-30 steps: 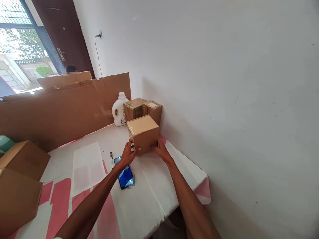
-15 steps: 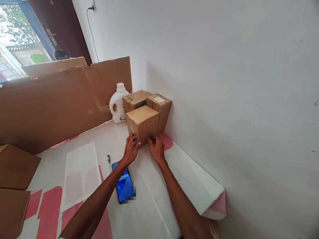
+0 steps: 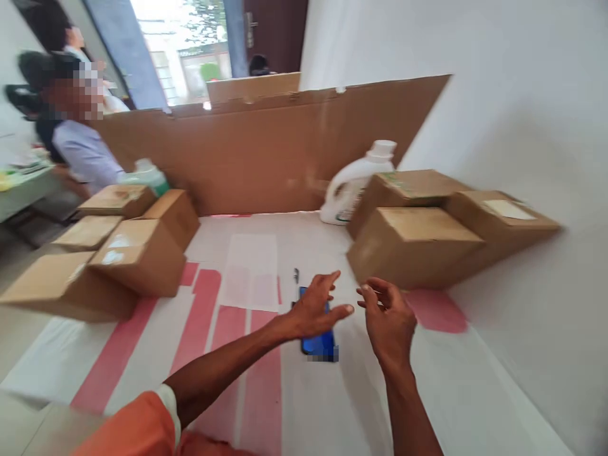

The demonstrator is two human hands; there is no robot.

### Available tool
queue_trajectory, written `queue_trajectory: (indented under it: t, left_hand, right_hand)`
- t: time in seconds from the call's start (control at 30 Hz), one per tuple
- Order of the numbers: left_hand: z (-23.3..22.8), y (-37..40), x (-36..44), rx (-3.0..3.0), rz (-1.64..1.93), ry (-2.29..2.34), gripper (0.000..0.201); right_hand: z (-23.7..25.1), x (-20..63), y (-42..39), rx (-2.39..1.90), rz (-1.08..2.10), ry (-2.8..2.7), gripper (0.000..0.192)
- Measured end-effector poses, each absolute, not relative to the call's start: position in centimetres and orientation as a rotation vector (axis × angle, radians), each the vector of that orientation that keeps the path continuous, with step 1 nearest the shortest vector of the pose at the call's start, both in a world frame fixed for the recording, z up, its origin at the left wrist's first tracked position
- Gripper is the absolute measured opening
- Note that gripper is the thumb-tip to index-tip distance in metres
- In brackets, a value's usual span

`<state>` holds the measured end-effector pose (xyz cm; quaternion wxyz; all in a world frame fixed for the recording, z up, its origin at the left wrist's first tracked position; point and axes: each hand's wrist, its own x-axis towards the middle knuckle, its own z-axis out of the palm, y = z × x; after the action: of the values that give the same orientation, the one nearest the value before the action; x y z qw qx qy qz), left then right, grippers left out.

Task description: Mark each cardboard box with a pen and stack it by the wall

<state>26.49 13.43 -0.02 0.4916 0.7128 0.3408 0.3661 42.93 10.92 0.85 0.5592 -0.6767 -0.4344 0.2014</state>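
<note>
Cardboard box (image 3: 415, 244) sits at the counter's far right corner, just beyond both empty, open hands; left hand (image 3: 316, 310) hovers over a phone (image 3: 316, 342), risking a knock.

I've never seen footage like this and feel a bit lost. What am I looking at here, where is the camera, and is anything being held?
There is no machine here. A person wears a camera on the head, looking forward and down, so the two bare arms reaching in from the bottom are their own. The left hand hovers open above a blue phone lying on the white and pink table cover. The right hand is open too, just in front of a brown cardboard box. Neither hand holds anything. Two more boxes sit behind it by the wall, beside a white jug. Another pile of boxes lies at the left, and a tall cardboard sheet stands at the back. Another person is beyond it, at the left.
</note>
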Motion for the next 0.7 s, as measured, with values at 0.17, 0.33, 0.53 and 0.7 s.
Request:
queue_trajectory:
  t: [0.17, 0.33, 0.53, 0.7]
  left_hand:
    - [4.1, 5.0, 13.9, 1.875, 1.28, 1.149, 0.058]
    - [7.1, 1.1, 1.4, 1.679, 1.708, 1.888, 0.057]
    - [4.8, 3.4, -7.5, 1.139, 1.746, 2.081, 0.075]
    - [2.7, 6.0, -8.5, 1.073, 1.756, 2.016, 0.079]
  right_hand:
    - [2.1, 31.1, 11.6, -1.404, 0.797, -1.294, 0.039]
    - [1.3, 17.9, 11.4, -1.109, 1.185, -1.633, 0.032]
    - [1.3, 5.9, 12.6, -0.908, 1.43, -1.704, 0.081]
    - [1.3, 2.5, 13.4, -0.798, 1.397, -1.729, 0.093]
